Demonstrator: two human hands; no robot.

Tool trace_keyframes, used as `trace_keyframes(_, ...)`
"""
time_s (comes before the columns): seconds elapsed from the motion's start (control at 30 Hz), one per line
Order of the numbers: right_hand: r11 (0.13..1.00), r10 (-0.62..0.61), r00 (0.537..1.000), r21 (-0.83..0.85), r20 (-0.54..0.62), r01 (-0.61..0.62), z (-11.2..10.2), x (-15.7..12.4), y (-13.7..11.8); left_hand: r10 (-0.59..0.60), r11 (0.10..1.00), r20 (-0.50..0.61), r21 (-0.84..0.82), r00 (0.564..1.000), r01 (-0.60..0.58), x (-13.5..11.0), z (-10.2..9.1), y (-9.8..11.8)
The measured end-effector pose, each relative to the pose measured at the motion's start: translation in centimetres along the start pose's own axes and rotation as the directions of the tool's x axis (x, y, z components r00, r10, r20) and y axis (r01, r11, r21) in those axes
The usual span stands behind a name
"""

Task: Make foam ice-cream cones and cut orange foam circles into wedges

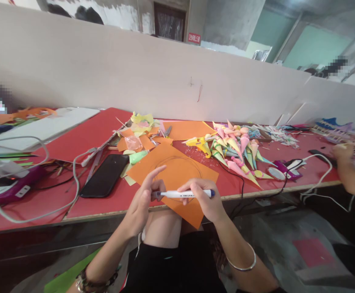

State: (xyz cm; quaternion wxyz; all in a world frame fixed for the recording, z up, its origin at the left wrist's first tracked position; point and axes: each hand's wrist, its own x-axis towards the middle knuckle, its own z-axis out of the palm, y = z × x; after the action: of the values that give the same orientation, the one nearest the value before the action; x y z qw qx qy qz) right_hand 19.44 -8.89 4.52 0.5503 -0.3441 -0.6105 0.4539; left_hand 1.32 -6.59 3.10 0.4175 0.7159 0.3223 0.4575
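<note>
My right hand [202, 198] is closed round the barrel of a white marker [183, 194] with a blue end, held level above the table edge. My left hand [145, 199] pinches the marker's other end, at its grey cap, with the forefinger stretched up. Under both hands lies an orange paper sheet [173, 171] with a circle drawn on it; its near corner hangs over the edge of the red table [104, 203].
A black phone [105, 176] lies left of the sheet. Behind are orange and yellow paper scraps [140, 134], a yellow glue gun [200, 144], a heap of coloured paper cones [238, 150] and cables. Another person's hand [343, 152] works at the far right.
</note>
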Motion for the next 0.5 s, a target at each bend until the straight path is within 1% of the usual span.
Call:
trace_keyframes(0.07,0.992,0.013,1.0,-0.128,0.024,-0.01,-0.2,0.0,-0.5,0.023,0.985,0.044,0.172,0.999,-0.031,-0.1,-0.1,0.3)
trace_keyframes(0.1,0.982,0.017,0.999,-0.188,0.044,-0.009,-0.2,0.0,-0.7,0.026,0.959,0.073,0.281,0.997,-0.045,-0.1,-0.1,0.5)
trace_keyframes(0.17,0.966,0.032,0.996,-0.257,0.089,-0.008,-0.2,0.0,-0.9,-0.005,0.871,0.134,0.488,0.991,-0.062,0.1,0.0,0.9)
trace_keyframes(0.2,0.967,0.043,0.993,-0.255,0.109,-0.014,0.0,0.0,-0.8,-0.029,0.827,0.155,0.558,0.987,-0.064,0.1,0.1,1.2)
trace_keyframes(0.27,0.981,0.065,0.99,-0.189,0.123,-0.041,0.6,-0.1,-0.4,-0.053,0.779,0.161,0.624,0.985,-0.06,0.1,0.4,1.5)
trace_keyframes(0.3,0.989,0.074,0.99,-0.133,0.117,-0.058,1.0,-0.2,-0.1,-0.034,0.772,0.14,0.632,0.989,-0.063,0.1,0.6,1.6)
trace_keyframes(0.37,0.996,0.089,0.993,-0.001,0.079,-0.089,2.1,-0.6,0.9,0.061,0.744,0.068,0.663,0.996,-0.09,-0.2,1.1,1.6)
trace_keyframes(0.4,0.993,0.093,0.994,0.068,0.053,-0.097,2.7,-0.9,1.4,0.121,0.711,0.033,0.695,0.992,-0.11,-0.4,1.3,1.6)
trace_keyframes(0.47,0.984,0.093,0.995,0.156,-0.039,-0.086,3.8,-1.6,2.6,0.232,0.619,-0.009,0.773,0.973,-0.141,-0.8,1.7,1.5)
trace_keyframes(0.5,0.981,0.074,0.993,0.184,-0.091,-0.057,4.3,-2.0,3.2,0.272,0.571,-0.018,0.808,0.962,-0.146,-1.0,1.9,1.5)
